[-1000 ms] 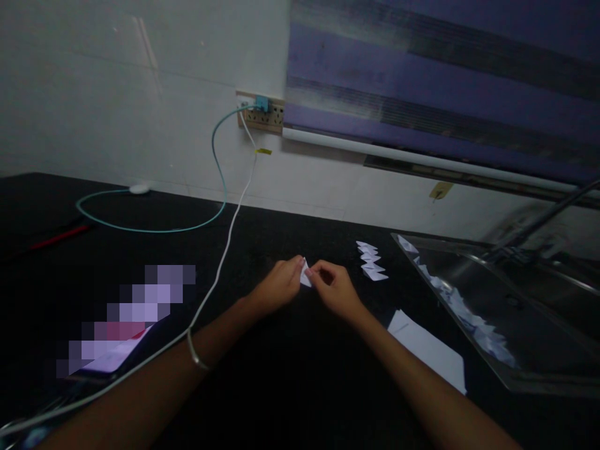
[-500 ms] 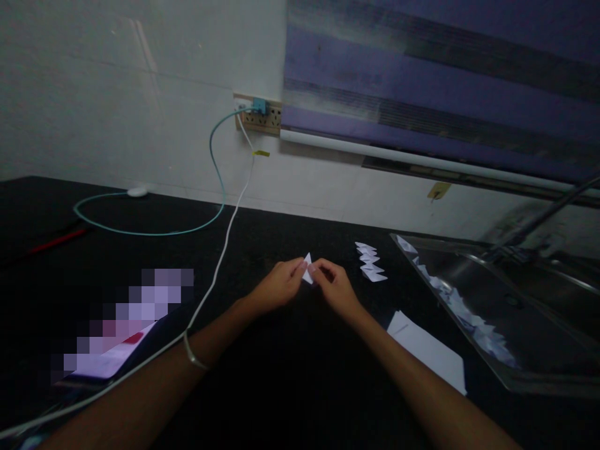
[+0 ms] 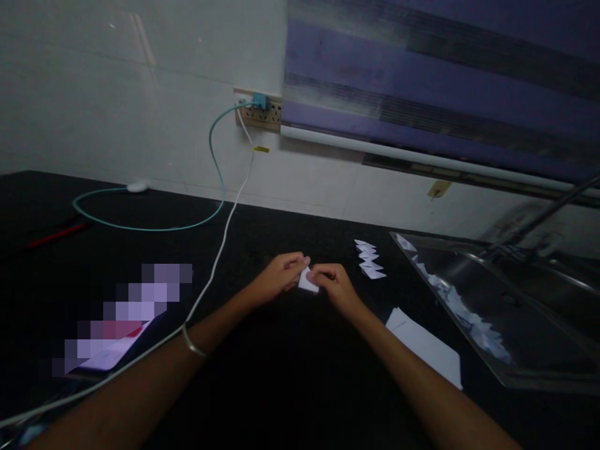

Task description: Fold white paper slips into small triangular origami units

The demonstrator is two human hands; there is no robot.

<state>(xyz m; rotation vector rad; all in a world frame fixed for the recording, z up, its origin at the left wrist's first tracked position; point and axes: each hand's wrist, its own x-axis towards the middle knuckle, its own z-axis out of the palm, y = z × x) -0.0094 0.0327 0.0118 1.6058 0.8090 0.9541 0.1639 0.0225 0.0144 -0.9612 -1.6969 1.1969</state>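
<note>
Near the middle of the frame, a small folded paper point(image 3: 308, 284) is held between the two hands, above the dark counter point(image 3: 281, 387). By the left hand point(image 3: 284, 274), its upper part is pinched with thumb and fingers; by the right hand point(image 3: 336, 286), its right side is gripped in the same manner, with the thumb laid on the white face. The paper's lower edge is left visible, but its folds are too small to be told. A bracelet point(image 3: 193, 344) is worn on the left arm point(image 3: 140, 387). Right of the centre, a row point(image 3: 370, 261) of pointed folded pieces is laid on the counter, and below it, toward the lower right, a stack of sheets point(image 3: 424, 347) is placed near the right forearm. At the right of the frame, more folded pieces point(image 3: 462, 306) are lined along the left edge of the sink point(image 3: 544, 382). In the lower left, a lit screen point(image 3: 105, 357) is partly covered by blurred blocks. Above, a white cable point(image 3: 225, 231) and a teal cable point(image 3: 140, 227) are plugged into the socket point(image 3: 262, 120); at the upper right, a purple blind point(image 3: 422, 81) is seen.
</note>
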